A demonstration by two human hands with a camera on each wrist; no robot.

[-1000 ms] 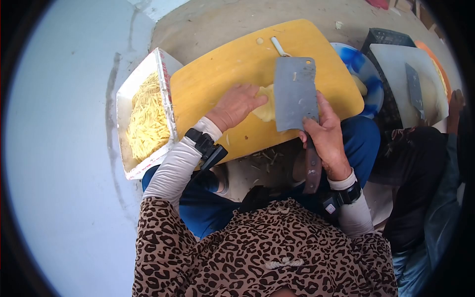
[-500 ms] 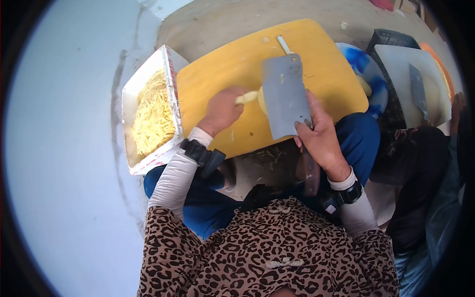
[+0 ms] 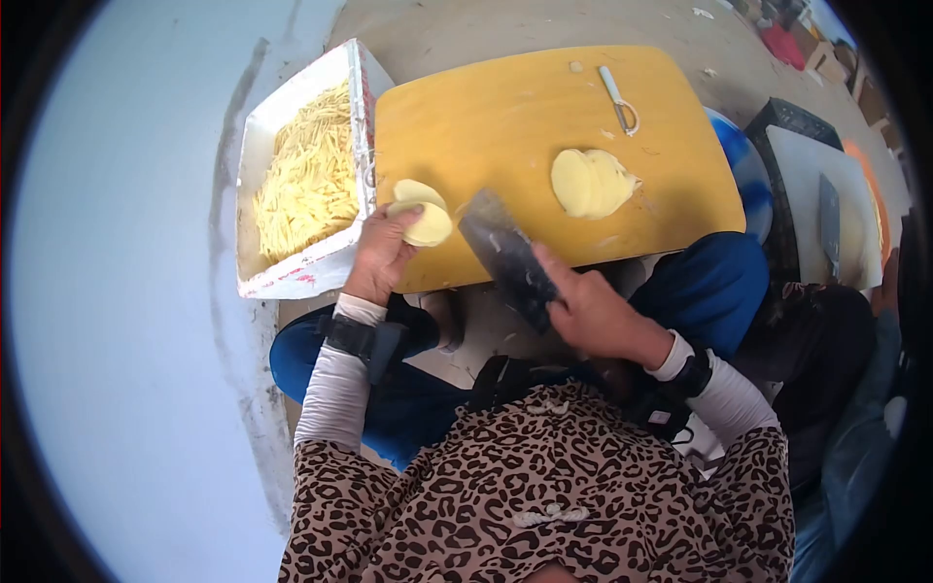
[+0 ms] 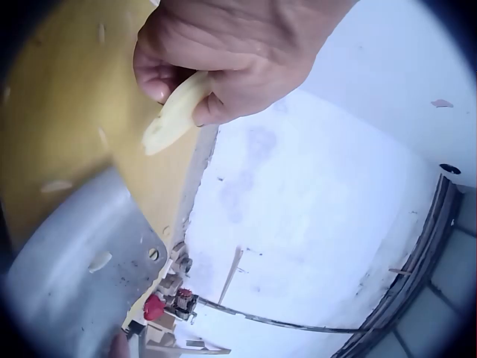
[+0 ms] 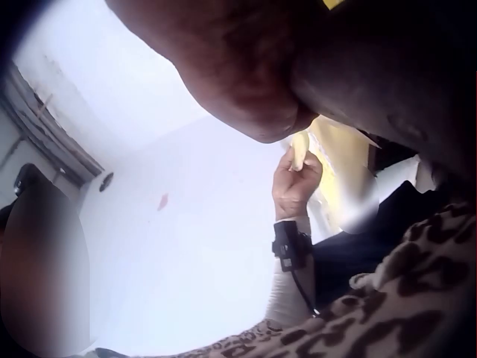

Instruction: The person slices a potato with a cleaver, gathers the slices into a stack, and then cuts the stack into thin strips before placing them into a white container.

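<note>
My left hand (image 3: 381,255) pinches a few pale potato slices (image 3: 420,222) at the near left corner of the yellow cutting board (image 3: 496,126); in the left wrist view the slices (image 4: 173,113) sit between thumb and fingers. My right hand (image 3: 591,313) grips the cleaver (image 3: 508,257), whose blade is tilted over the board's near edge, just right of the slices. A fanned stack of potato slices (image 3: 591,182) lies on the board's right half. In the right wrist view my left hand (image 5: 296,181) shows beyond the dark, blurred right hand.
A white box (image 3: 292,277) full of potato strips (image 3: 306,180) stands against the board's left edge. A peeler (image 3: 619,100) lies at the board's far side. At the right are a blue-white bowl (image 3: 746,165), a white board (image 3: 812,194) with a second cleaver (image 3: 829,222), and another person.
The cleaver has left the potato and swung back toward the near edge. My left hand lifted some slices and carried them left to the board's corner, leaving the sliced stack uncovered.
</note>
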